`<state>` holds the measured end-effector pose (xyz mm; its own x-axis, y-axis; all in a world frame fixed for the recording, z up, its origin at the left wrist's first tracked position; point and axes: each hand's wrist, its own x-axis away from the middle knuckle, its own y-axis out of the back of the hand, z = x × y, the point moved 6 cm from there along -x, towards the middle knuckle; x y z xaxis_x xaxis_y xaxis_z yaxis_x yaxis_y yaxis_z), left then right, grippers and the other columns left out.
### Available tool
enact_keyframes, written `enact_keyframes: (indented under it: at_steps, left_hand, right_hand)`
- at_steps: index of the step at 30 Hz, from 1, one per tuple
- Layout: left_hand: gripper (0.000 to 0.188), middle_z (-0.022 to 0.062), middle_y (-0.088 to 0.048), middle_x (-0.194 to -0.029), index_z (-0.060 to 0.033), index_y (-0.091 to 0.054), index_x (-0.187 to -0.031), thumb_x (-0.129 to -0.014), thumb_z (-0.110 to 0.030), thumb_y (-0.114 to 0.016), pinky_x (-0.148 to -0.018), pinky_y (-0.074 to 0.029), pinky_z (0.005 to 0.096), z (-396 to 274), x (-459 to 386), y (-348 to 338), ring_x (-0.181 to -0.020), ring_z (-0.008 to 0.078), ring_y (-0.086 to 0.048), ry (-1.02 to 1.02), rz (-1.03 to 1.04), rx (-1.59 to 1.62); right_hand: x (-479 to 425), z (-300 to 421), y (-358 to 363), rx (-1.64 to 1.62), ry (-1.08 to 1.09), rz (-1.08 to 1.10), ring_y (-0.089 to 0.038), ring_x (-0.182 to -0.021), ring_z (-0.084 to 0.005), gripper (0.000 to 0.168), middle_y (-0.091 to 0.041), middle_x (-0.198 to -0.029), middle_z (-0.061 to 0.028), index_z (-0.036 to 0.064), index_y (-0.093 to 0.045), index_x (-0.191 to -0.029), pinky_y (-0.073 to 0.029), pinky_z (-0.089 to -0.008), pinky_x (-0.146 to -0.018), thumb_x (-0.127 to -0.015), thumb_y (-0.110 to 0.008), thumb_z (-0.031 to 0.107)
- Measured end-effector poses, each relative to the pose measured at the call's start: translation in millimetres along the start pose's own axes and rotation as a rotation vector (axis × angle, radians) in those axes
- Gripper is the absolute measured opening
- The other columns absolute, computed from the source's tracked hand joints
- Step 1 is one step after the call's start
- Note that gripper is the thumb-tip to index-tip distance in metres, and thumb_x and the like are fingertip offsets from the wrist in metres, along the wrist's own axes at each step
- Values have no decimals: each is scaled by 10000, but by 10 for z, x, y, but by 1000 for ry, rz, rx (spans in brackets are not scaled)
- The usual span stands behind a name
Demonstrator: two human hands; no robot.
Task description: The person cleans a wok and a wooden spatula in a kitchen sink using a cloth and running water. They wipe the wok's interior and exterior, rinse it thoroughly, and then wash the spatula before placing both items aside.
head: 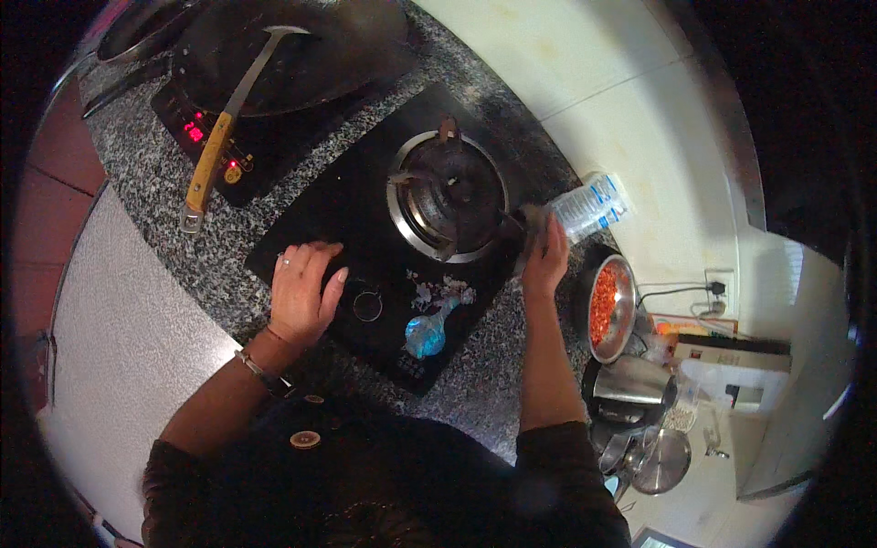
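Observation:
A gas cooktop (329,205) of black glass lies before me, with one round burner (449,195) ringed in shiny metal. Palm down, my left hand (301,284) rests on its left front edge, thumb apart from the fingers, holding nothing. A round control knob (368,305) is close to that thumb. My right hand (546,260) is at the cooktop's right edge, its fingers around a dark cloth or pad (533,218), too blurred to name surely. Just beyond those fingers, a clear plastic packet (590,205) with blue print leans by the wall.
On the left, a large wok (294,75) sits on a lit induction hob (236,171), a wooden-handled spatula (216,151) across it. To the right stand a metal bowl of chopped red food (606,308), a steel kettle (630,383) and a plugged-in cord (675,286).

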<state>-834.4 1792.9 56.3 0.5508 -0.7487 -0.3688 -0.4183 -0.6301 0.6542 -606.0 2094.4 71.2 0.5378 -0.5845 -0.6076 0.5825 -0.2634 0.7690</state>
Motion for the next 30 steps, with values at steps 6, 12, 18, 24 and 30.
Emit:
enact_keyframes:
  at_steps: [6,12,18,24,30]
  left_hand:
    - [257,96,-557,-954,-44,-555,-1012,-786,-159,-596,-765,-413,374,-10,-370,-196,-863,286,-516,-100,1,6]
    - [305,111,-561,-986,-35,-545,-1040,-784,-188,-609,-785,-411,381,116,-517,-266,-891,293,-516,-72,44,-16]
    - [417,148,-551,-1028,-41,-514,-1107,-750,-222,-635,-825,-391,410,155,-521,-321,-920,337,-501,-22,136,98]
    - [474,150,-554,-1029,-38,-512,-1114,-712,-228,-678,-811,-398,422,166,-529,-274,-908,335,-513,-22,135,120]
    - [509,137,-546,-1025,-29,-507,-1119,-707,-266,-688,-787,-398,419,193,-545,-257,-882,314,-510,-27,144,132]
  right_hand:
    - [-682,-362,-638,229,-163,416,-529,-1035,-353,387,-578,-1093,-183,52,-554,-1150,-428,-388,-876,-773,-584,138]
    - [-767,-1081,-635,451,-265,376,-595,-807,-365,295,-630,-871,-176,81,-626,-968,-468,-437,-720,-736,-617,263]
    - [-1254,-999,-1048,439,-164,542,-606,-767,-350,331,-630,-788,-183,70,-668,-804,-476,-431,-698,-728,-625,390]
    - [-1952,143,-1540,319,64,806,-611,-754,-334,371,-639,-789,-146,101,-678,-785,-478,-410,-683,-707,-626,460]
    - [-2407,1081,-2361,209,170,823,-601,-835,-319,278,-632,-864,-151,160,-671,-942,-467,-408,-742,-722,-661,331]
